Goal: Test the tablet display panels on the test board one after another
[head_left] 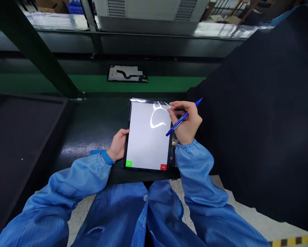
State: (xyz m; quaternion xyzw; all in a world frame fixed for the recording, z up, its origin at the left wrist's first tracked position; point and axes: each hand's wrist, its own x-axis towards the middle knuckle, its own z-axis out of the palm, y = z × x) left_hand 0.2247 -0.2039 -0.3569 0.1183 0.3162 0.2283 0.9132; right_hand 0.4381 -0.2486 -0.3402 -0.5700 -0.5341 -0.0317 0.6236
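A lit tablet screen point(146, 137) shows plain white, with a small green box at its lower left and a red box at its lower right. My left hand point(118, 144) grips the tablet's left edge, thumb at the rim and the other fingers mostly hidden. At the upper right corner, my right hand point(186, 120) pinches the edge of a clear film point(164, 104) between thumb and forefinger. The film bends and throws bright curved reflections across the screen. A blue pen point(178, 124) is also held in my right hand, slanting across the palm.
Beneath the tablet is a dark bench top point(97, 120). A second panel point(127, 73) with a black ribbon lies on the green strip behind. Part of a small metal-and-black piece point(173, 152) shows at the tablet's right. A dark post point(40, 51) stands left; black sheeting point(262, 113) hangs right.
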